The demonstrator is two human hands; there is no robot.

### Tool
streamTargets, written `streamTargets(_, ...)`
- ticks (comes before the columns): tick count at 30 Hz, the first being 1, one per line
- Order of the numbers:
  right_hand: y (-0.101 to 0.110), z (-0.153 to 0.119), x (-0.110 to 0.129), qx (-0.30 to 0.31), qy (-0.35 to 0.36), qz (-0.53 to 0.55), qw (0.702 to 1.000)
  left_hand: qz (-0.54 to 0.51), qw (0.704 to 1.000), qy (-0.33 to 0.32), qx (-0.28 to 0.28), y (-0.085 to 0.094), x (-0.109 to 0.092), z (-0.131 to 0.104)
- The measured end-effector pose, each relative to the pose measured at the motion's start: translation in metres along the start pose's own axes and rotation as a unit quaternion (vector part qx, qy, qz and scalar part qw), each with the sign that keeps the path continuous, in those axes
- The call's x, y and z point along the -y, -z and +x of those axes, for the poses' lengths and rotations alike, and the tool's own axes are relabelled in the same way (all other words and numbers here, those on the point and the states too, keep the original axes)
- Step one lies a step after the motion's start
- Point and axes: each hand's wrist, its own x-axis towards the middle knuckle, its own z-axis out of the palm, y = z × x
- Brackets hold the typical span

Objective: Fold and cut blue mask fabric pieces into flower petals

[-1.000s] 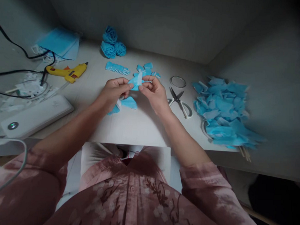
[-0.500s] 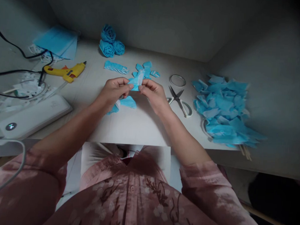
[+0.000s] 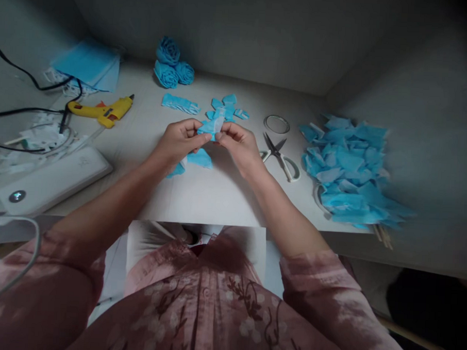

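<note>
Between both hands, above the middle of the table, is a small blue-and-white piece of mask fabric [image 3: 211, 126]. My left hand [image 3: 183, 139] pinches its left side, thumb on top. My right hand [image 3: 238, 143] pinches the right side, and the two thumbs nearly meet at the lower edge. Below my left hand lie more blue fabric pieces [image 3: 200, 158], partly hidden by it. Just beyond the hands are several cut blue petals [image 3: 229, 105] and a pleated blue strip [image 3: 180, 104]. Scissors [image 3: 276, 153] lie partly spread to the right of my right hand.
Three blue fabric roses [image 3: 168, 75] stand at the back. At left are face masks [image 3: 87, 65], a yellow glue gun [image 3: 108, 112], cables and a white power bank [image 3: 59, 180]. A wire ring [image 3: 276, 124] and a heap of blue fabric scraps [image 3: 346, 164] are at right.
The fabric piece is folded or gathered a little more at its lower edge. My left thumb has shifted slightly right, toward my right thumb. Other things stay in place.
</note>
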Motion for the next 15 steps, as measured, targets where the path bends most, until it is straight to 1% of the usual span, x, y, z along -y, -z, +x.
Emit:
streamTargets(4, 0.001, -0.002, 0.005, 0.014, -0.007, 0.023, 1.000, -0.014, 1.000, 0.013, 0.000, 0.003, 0.005, 0.003)
streamTargets(7, 0.003, -0.003, 0.012, 0.011, -0.015, 0.027, 0.999, -0.017, 1.000, 0.020, 0.003, 0.004, 0.006, 0.004)
streamTargets(11, 0.004, -0.002, 0.014, -0.003, 0.020, 0.018, 1.000, 0.000, 0.999, 0.018, 0.028, 0.002, 0.003, 0.002)
streamTargets(15, 0.003, -0.001, 0.010, -0.033, 0.043, -0.030, 0.998, 0.036, 0.998, 0.006, 0.047, 0.001, 0.001, -0.002)
